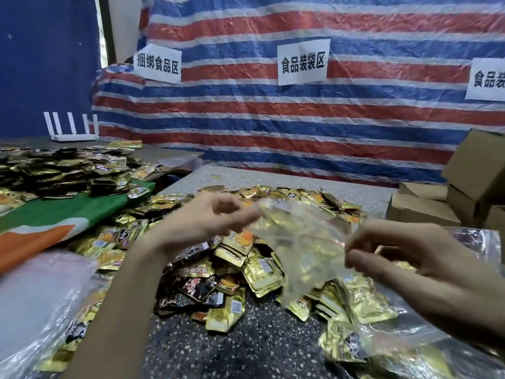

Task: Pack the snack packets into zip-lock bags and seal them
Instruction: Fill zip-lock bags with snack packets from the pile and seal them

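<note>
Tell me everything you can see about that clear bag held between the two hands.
The bag is a thin, see-through plastic pouch, crinkled and glossy, with a fine red line near its right edge. It is held slanting in the air above the packets, whose gold shows through it. The left hand pinches its upper left corner and the right hand pinches its right edge. Blur hides whether anything is inside or whether the zip is closed.

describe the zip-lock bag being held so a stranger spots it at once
Over the heap of snack packets on the speckled table, the left hand and right hand pinch a clear zip-lock bag. It alone is held up, showing a red strip.
</note>
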`<state>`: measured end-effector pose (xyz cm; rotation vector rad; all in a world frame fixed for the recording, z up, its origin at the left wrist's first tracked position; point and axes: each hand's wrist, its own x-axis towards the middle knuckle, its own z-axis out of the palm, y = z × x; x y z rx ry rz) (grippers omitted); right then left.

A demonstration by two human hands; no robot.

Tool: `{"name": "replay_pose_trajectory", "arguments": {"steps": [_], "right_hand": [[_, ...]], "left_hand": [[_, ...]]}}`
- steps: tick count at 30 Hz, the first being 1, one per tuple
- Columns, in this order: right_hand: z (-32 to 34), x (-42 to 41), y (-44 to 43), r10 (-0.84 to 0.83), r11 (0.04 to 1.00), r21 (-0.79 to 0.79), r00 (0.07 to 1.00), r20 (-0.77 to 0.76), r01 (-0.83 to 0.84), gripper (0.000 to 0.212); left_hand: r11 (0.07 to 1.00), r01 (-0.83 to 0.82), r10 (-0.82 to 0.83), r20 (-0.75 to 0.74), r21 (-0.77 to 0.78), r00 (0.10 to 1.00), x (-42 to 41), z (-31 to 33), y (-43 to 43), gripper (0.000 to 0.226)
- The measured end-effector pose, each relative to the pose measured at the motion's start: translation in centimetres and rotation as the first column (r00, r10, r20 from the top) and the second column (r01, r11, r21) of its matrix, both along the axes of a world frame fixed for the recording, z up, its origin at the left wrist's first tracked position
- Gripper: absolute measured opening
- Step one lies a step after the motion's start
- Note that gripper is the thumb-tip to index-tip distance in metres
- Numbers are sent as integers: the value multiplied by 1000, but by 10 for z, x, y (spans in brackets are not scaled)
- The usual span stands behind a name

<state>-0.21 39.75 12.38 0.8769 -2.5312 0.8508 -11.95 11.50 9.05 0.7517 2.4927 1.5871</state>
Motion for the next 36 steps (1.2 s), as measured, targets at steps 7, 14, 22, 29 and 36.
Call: {"name": "replay_pose_trajectory", "arguments": {"steps": [7,14,22,29,36], "right_hand": [[0,-1,0,2,996,85,1000,2,-2,11],[4,6,-3,19,991,134,1000,4,-20,10],[5,10,-11,14,990,139,998,53,-21,9],[1,8,-14,-10,983,181,990,140,-16,13],[-5,8,-19,-16,970,239,967,255,-47,8]], "left_hand": [[731,-466,487,-96,-498,868,-43,-44,-34,79],[607,-508,612,-49,-611,790,-63,-83,-36,101],[844,-461,509,137,-272,850,-56,-60,-41,110],[979,-129,125,35,157,992,-13,-13,-1,103],[929,-92,167,-185,358,968,13,3,35,83]]}}
